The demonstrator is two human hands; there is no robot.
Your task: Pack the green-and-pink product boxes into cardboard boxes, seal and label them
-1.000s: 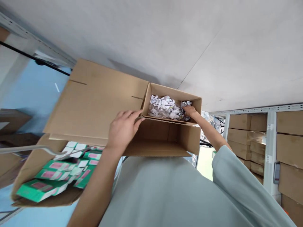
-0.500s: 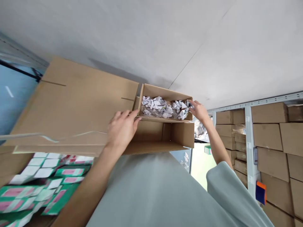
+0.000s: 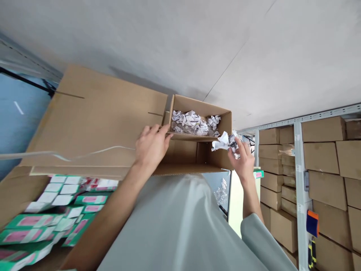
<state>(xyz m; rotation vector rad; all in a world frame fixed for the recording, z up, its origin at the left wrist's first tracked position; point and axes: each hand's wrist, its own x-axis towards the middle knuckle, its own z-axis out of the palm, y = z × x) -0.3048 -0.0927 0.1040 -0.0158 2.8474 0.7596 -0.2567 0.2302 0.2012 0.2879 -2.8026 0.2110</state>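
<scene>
My right hand [image 3: 241,159] is closed around crumpled white paper [image 3: 224,142], held in front of the right end of an open cardboard box [image 3: 203,105]. More crumpled paper [image 3: 191,119] and some clear plastic lie inside that box. My left hand [image 3: 152,146] grips the box's near left corner, fingers over the edge and thumb along the near side. Below and nearer to me is a second open cardboard box [image 3: 180,150], whose visible inside is bare. Beside my left hand is a stack of flat cardboard [image 3: 104,120].
Green and pink packets [image 3: 34,222] fill a carton at lower left. A pale strap [image 3: 56,155] crosses the flat cardboard. On the right, metal shelving [image 3: 297,150] holds many brown cartons [image 3: 321,160]. A grey wall [image 3: 180,49] rises behind the boxes.
My right hand has come out of the upper box, toward me, with crumpled paper in it. My left hand stays at the box corner. The view has shifted slightly.
</scene>
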